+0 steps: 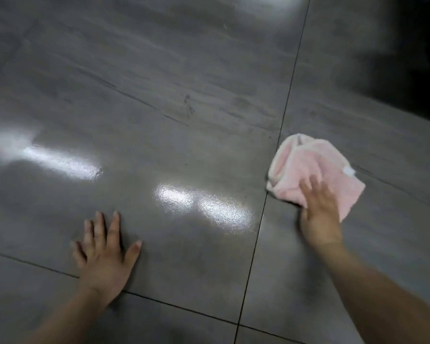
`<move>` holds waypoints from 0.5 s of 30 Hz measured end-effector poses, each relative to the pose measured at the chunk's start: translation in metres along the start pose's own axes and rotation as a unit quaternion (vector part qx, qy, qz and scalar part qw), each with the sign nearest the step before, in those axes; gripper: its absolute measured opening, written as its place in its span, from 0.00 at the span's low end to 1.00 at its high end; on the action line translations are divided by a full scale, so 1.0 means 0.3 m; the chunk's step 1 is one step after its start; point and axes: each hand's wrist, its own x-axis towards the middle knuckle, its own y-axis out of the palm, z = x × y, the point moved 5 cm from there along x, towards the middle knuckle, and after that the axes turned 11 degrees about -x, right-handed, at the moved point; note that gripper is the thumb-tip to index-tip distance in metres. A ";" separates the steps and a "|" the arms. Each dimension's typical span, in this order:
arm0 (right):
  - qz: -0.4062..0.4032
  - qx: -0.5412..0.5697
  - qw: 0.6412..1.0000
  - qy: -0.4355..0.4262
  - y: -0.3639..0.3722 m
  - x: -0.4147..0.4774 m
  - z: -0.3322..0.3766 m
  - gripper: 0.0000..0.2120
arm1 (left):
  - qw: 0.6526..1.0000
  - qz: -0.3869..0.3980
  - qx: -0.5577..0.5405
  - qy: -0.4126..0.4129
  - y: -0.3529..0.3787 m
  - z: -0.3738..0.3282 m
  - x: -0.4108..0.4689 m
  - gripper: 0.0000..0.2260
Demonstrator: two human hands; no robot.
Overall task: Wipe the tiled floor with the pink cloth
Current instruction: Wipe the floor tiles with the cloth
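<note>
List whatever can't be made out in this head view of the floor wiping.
All in the head view.
Pink cloth: part beneath the right hand is covered; edges motion-blurred.
Dark shape, top right: blurred, unlit, cut by the frame edge; unidentifiable.
Tiled floor: glare patches wash out the surface, hiding any dirt or wetness there.
Forearms: cut off by the bottom edge.

The tiled floor is hard, glossy grey tile with a streaked, stone-like pattern. Where light glares off it, the glaze shows a fine pebbled ripple rather than a mirror-smooth face. The thin dark grout lines look matt. The pink cloth is soft, fluffy, matt fabric with a paler edge and a small white tag.
</note>
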 end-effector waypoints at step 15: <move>-0.016 -0.057 0.973 -0.223 0.051 -0.199 0.204 0.30 | 0.999 0.025 0.024 0.029 -0.024 0.025 0.004 0.44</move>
